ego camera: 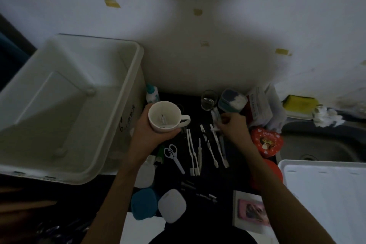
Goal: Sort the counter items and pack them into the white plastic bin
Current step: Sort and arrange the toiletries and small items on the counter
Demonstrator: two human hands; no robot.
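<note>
The big white plastic bin [126, 93] stands at the left, tilted toward me, its inside bare. My left hand [150, 134] grips a white mug [165, 116] just right of the bin; something small lies in its bottom. My right hand [232, 127] pinches a pale toothbrush-like stick [215, 115] above the dark counter. Below lie several white toothbrushes [193, 152], small white scissors [174, 156] and a thin pick [199, 152].
At the back stand a small bottle [152, 94], a glass [208, 101], a cotton-swab box [233, 101] and a packet [259, 105]. A red heart tin [266, 141] lies at the right. Blue [143, 204] and white [172, 205] cases lie near me, a sink [316, 144] and white tray [324, 190] to the right.
</note>
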